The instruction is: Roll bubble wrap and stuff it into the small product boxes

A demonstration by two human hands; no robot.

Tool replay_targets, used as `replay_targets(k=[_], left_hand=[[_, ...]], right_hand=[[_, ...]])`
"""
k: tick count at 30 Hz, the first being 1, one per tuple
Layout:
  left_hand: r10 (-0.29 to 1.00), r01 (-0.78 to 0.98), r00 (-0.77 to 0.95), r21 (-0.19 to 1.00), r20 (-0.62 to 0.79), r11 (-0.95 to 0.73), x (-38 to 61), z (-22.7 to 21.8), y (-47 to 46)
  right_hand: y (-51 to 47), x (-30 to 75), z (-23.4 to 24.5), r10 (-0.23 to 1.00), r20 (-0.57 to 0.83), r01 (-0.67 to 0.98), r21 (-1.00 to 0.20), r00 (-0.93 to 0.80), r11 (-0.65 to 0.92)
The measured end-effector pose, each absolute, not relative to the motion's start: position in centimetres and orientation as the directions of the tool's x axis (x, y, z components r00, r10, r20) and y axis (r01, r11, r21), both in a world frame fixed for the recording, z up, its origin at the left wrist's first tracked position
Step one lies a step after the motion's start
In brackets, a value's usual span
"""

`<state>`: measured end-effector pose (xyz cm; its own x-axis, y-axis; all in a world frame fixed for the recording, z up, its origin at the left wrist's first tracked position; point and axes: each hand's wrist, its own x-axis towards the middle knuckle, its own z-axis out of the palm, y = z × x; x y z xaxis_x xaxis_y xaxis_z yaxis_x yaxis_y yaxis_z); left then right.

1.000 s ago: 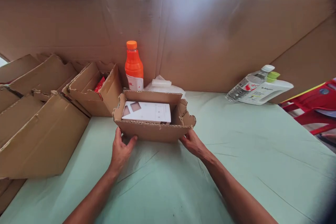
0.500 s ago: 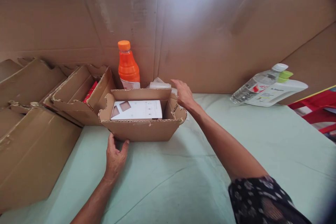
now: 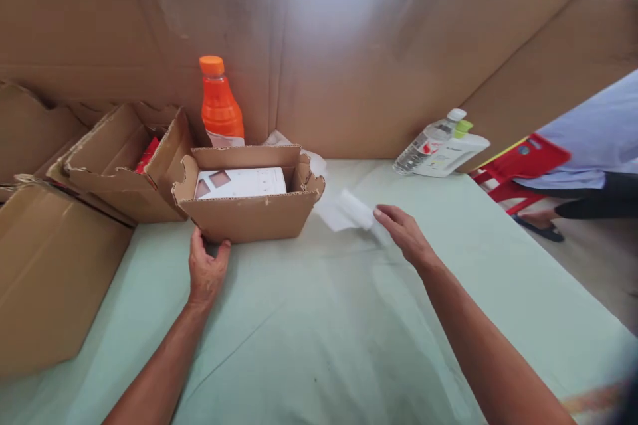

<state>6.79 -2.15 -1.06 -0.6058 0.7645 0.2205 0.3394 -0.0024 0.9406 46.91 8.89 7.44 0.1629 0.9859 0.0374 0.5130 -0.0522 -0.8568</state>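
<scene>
A small open cardboard box (image 3: 254, 220) with notched ends stands on the pale green cloth. Inside it lies a white printed carton (image 3: 242, 184). My left hand (image 3: 207, 272) holds the box's lower left corner, its fingers at the side and its thumb in front. Right of the box, my right hand (image 3: 401, 232) pinches a thin white plastic wrapper (image 3: 356, 210) at its fingertips; motion blurs the wrapper. Another whitish, crumpled piece (image 3: 315, 163) shows behind the box, partly hidden. An orange drink bottle (image 3: 222, 106) stands upright behind the box's left end.
More cardboard boxes (image 3: 60, 272) stand at the left; one box (image 3: 119, 179) contains a red packet (image 3: 147, 154). A clear water bottle (image 3: 426, 143) leans with a white bottle (image 3: 451, 156) at the back right. Beyond the table edge are a red stool (image 3: 535, 159) and a person (image 3: 588, 139).
My right hand has come from behind the box's right end toward me and rightward, bringing out the white plastic wrapper. My left hand stays at the box corner. The view has shifted right.
</scene>
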Motion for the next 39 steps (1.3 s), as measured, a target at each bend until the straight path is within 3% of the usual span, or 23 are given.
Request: replay_targets(k=[3,7,11,17,24,26,30,32,36,39], left_hand=[[0.76,0.357,-0.601,0.934,0.247,-0.021,6.7,-1.2,-2.1],[0.703,0.471,-0.629,0.882,0.332,0.004,6.4,-0.7,-2.2],[0.676,0.595,-0.607,0.803,0.417,0.039,5.7,0.6,-2.4],[0.71,0.487,-0.616,0.873,0.343,0.001,4.4,0.0,-1.4],[0.79,0.16,-0.577,0.977,0.208,-0.14,4.3,-1.6,-1.2],[0.793,0.147,-0.576,0.98,0.196,-0.136,4.6,-1.6,-1.4],[0.731,0.203,-0.659,0.977,0.18,-0.058,5.3,-0.9,-1.6],[0.693,0.269,-0.687,0.962,0.218,-0.036,6.0,0.0,-2.2],[0.786,0.481,-0.512,0.873,0.348,-0.073,8.2,2.7,-6.1],[0.884,0.577,-0.286,0.803,0.37,-0.149,9.9,4.4,-10.7]], right_hand=[[4.8,48.5,7.6,0.952,0.198,0.679,-0.734,0.235,-0.015],[3.2,43.4,7.9,0.974,0.161,0.62,-0.752,-0.157,0.224],[4.5,35.6,6.8,0.927,0.072,0.542,-0.794,-0.367,0.276],[8.9,29.5,5.0,0.952,0.098,0.598,-0.758,-0.29,0.26],[8.1,31.4,4.7,0.949,0.181,0.59,-0.747,-0.26,0.304],[6.6,33.7,4.4,0.93,0.231,0.653,-0.664,-0.284,0.365],[3.9,37.5,3.4,0.914,0.174,0.847,-0.346,-0.366,0.404],[2.5,37.9,3.0,0.917,0.149,0.87,-0.29,-0.371,0.399],[-2.5,36.6,4.0,0.838,0.096,0.758,-0.38,-0.537,0.53],[-7.3,35.7,5.9,0.59,0.054,0.44,-0.612,-0.805,0.657]])
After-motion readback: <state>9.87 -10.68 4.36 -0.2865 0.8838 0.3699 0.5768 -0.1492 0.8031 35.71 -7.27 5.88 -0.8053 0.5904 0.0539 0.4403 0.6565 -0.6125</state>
